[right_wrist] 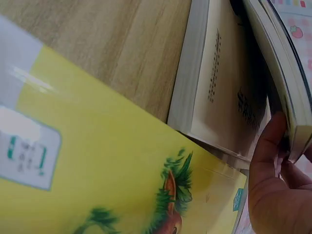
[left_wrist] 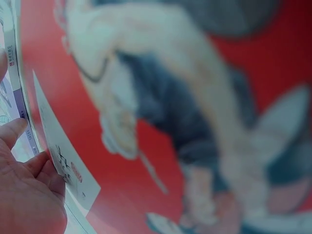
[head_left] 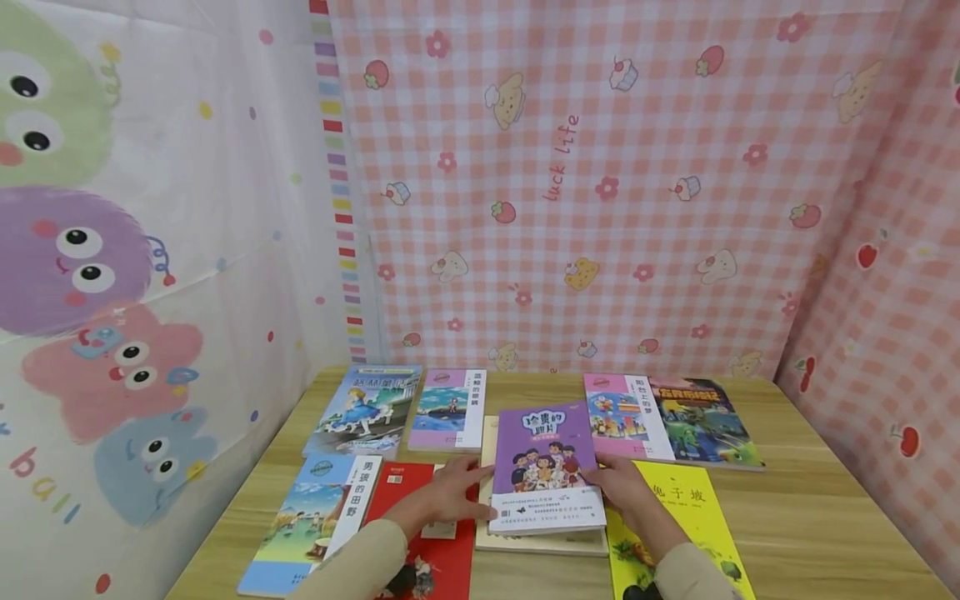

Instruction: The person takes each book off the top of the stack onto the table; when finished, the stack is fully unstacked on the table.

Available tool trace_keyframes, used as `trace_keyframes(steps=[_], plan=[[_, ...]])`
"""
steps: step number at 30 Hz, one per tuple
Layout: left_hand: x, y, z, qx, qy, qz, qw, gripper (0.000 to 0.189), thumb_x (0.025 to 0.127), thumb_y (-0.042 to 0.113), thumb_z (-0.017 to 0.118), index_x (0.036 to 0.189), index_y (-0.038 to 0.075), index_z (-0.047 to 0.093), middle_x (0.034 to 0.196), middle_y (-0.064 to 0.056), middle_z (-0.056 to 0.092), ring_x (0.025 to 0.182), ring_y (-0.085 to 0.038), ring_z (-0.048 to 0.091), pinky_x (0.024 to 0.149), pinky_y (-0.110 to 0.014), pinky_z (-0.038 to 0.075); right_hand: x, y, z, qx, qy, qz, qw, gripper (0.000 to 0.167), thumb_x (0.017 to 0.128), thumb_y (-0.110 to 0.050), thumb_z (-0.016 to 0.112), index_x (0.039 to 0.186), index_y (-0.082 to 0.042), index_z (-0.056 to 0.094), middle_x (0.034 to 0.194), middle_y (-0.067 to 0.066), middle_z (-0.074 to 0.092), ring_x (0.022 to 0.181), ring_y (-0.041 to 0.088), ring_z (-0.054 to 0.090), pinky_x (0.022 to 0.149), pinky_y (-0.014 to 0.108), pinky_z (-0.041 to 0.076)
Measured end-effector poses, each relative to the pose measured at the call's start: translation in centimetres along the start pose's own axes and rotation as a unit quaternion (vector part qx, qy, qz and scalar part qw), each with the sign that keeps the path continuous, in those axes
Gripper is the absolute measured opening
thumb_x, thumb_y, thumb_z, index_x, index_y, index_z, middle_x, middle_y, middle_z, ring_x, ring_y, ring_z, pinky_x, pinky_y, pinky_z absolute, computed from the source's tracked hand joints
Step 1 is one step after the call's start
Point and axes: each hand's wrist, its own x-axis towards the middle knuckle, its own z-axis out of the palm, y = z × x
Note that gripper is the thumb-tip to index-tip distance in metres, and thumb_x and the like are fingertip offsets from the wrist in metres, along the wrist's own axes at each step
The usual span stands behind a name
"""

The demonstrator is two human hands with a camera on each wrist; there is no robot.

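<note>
A purple picture-covered book (head_left: pixel 542 454) lies over a beige book (head_left: pixel 540 543) in the head view. My left hand (head_left: pixel 448 492) holds its left edge, thumb toward the near corner. On the opposite edge, my right hand (head_left: pixel 624 492) pinches the book between thumb and fingers. The right wrist view shows the held book's page edges (right_wrist: pixel 287 83) raised at an angle above the beige cover (right_wrist: pixel 219 92). In the left wrist view, the left fingers (left_wrist: pixel 46 178) are at the purple spine, beside a red book (left_wrist: pixel 161 195).
The red book (head_left: pixel 450 575) and a yellow book (head_left: pixel 693 533) flank the beige one. A blue book (head_left: pixel 307 517) lies at the left. Several more books, including a blue-dress cover (head_left: pixel 367 412) and a dark cover (head_left: pixel 708 425), line the wooden table's (head_left: pixel 825 533) back.
</note>
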Motion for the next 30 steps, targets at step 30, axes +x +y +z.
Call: trace_keyframes(steps=[30], plan=[[0.6,2.5,1.1,0.122,0.0,0.048,0.9914,0.08,0.081,0.039,0.082,0.147,0.009,0.049,0.156,-0.012,0.034,0.144,-0.032,0.027,0.115,-0.051,0.026,-1.1,0.7,-9.0,0.032,-0.044,-0.009,0.9985,0.063,0.1,-0.002,0.048,0.156,0.001,0.019,0.128,0.026,0.059,0.09,0.025,0.068,0.075,0.042,0.056]])
